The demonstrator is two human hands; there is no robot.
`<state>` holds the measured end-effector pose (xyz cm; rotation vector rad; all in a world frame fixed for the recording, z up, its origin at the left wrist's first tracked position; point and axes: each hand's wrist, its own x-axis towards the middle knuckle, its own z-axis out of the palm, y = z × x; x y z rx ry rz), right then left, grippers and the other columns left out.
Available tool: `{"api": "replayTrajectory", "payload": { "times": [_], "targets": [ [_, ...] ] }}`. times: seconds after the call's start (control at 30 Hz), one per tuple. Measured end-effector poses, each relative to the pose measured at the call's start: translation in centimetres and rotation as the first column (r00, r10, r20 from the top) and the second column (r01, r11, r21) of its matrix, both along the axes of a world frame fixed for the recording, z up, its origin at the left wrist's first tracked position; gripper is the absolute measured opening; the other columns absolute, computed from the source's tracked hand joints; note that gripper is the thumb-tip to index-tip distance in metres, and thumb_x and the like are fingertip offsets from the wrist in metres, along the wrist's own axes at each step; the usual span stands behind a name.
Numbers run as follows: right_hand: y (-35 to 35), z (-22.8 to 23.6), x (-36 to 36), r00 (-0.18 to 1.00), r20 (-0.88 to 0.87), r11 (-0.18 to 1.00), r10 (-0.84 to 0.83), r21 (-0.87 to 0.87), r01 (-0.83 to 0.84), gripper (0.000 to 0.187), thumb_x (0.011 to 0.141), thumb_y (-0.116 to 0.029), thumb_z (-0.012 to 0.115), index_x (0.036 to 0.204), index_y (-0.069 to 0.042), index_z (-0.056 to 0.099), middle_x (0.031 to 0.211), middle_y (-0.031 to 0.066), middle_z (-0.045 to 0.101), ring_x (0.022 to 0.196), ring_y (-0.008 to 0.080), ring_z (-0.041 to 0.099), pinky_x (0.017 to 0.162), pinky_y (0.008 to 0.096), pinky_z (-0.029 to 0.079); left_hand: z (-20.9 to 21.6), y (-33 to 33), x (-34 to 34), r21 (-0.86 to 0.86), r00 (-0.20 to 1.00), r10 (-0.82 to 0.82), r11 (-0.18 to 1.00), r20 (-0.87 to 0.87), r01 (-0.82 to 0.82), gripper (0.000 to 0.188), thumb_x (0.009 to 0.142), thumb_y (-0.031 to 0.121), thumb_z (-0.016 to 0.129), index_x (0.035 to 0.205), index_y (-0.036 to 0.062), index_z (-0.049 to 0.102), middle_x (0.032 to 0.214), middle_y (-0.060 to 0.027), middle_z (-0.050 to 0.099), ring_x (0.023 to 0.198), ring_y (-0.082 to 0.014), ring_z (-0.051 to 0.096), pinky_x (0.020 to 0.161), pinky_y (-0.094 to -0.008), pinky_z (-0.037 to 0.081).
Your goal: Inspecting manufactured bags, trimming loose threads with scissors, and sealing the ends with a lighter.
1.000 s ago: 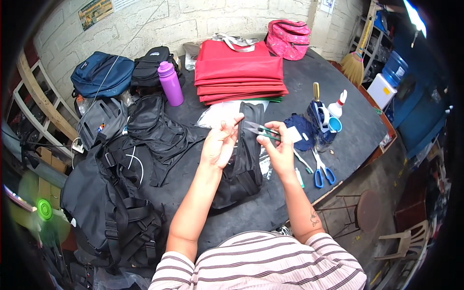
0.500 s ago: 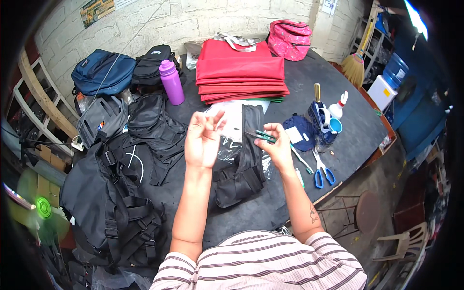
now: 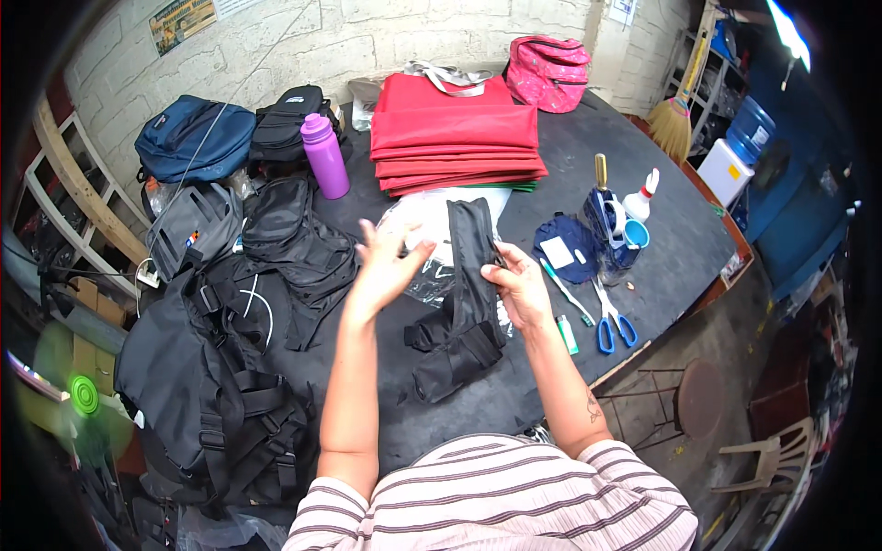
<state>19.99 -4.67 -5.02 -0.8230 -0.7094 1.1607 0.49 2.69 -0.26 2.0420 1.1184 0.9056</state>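
Observation:
A long black padded fabric piece (image 3: 473,243), like a bag strap with a pouch-like lower end, lies on the table between my hands. My right hand (image 3: 522,286) is closed on its right edge, thumb on top and fingers curled beneath. Whether anything else sits in that palm is hidden. My left hand (image 3: 384,271) hovers to the left of the strap with its fingers spread, holding nothing. Under the strap's upper part is a clear plastic sheet or bag (image 3: 427,283) over something white.
Folded red fabric (image 3: 455,133) is stacked at the back, beside a purple bottle (image 3: 325,156). Black bags (image 3: 211,386) crowd the left. On the right are blue-handled scissors (image 3: 616,329), a toothbrush (image 3: 567,292), a green lighter (image 3: 567,335) and a white spray bottle (image 3: 641,197).
The green thread snips in my right hand have gone from sight, and that hand has come down onto the strap's edge. My left hand has lowered and its fingers have spread.

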Motion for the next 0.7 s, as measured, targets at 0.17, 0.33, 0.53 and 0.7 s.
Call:
{"api": "replayTrajectory", "payload": {
  "times": [0.17,0.33,0.53,0.7],
  "targets": [
    [-1.9,0.1,-0.6,0.959,0.104,0.963,0.262,0.041,-0.267,0.038,0.069,0.011,0.063,0.106,0.003,0.056,0.102,0.0063,0.057,0.086,0.0165,0.060,0.076,0.0257,0.049,-0.9,1.0,2.1,-0.391,0.766,-0.030,0.847,0.642,0.361,0.047,0.090,0.042,0.046,0.096,-0.0026,0.060,0.107,-0.0108,0.057,0.099,-0.0180,0.052,0.091,-0.0327,0.036],
    [-2.0,1.7,0.4,0.933,0.193,0.894,0.304,0.281,-0.349,0.030,0.078,-0.008,0.061,0.106,0.002,0.059,0.106,0.0073,0.056,0.073,0.0091,0.053,0.064,0.0193,0.043,4.5,-4.5,2.8,0.254,0.655,-0.359,0.933,0.665,0.254,0.014,0.082,0.008,0.057,0.087,-0.0046,0.054,0.131,-0.0191,0.042,0.116,-0.0214,0.045,0.092,-0.0288,0.036],
    [-0.5,5.7,-0.8,0.973,-0.179,0.956,0.148,0.277,-0.095,0.037,0.084,-0.014,0.061,0.117,-0.002,0.048,0.093,0.0009,0.060,0.083,0.0104,0.060,0.070,0.0232,0.049,-0.2,-6.0,3.9,0.168,0.667,-0.250,0.968,0.702,0.186,0.027,0.070,-0.002,0.070,0.070,0.0033,0.044,0.112,-0.0163,0.052,0.103,-0.0195,0.051,0.087,-0.0283,0.039],
    [0.2,3.1,-1.7,0.997,-0.059,0.999,0.040,0.008,-0.040,0.032,0.077,-0.007,0.067,0.106,-0.007,0.052,0.078,-0.0056,0.057,0.067,0.0040,0.054,0.057,0.0184,0.038,-2.3,-4.2,3.1,-0.197,0.614,0.085,0.973,0.784,0.118,0.017,0.075,-0.002,0.068,0.076,0.0047,0.053,0.070,0.0041,0.052,0.062,-0.0017,0.046,0.060,-0.0157,0.039]
  ]
}}
